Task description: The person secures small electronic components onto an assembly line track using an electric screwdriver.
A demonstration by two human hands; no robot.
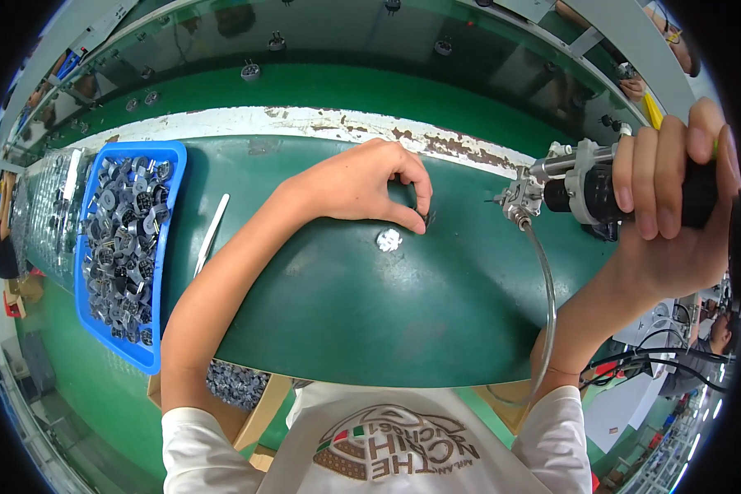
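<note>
My left hand is over the middle of the green mat, thumb and fingers curled in a pinch. Between the fingertips sits a small dark part, mostly hidden by them; its kind is hard to make out. Just below the thumb lies a small white lump. On the right, the fingers of my right hand wrap round the black cylindrical body of a dispensing valve. Its metal nozzle end points left toward my left hand, with a gap between. A clear hose hangs from the valve.
A blue tray full of grey-black plug parts stands at left, beside a white stick. Bubble wrap lies farther left. Below the table edge is a carton of similar parts. Beyond the worn white ledge, a green conveyor carries plugs.
</note>
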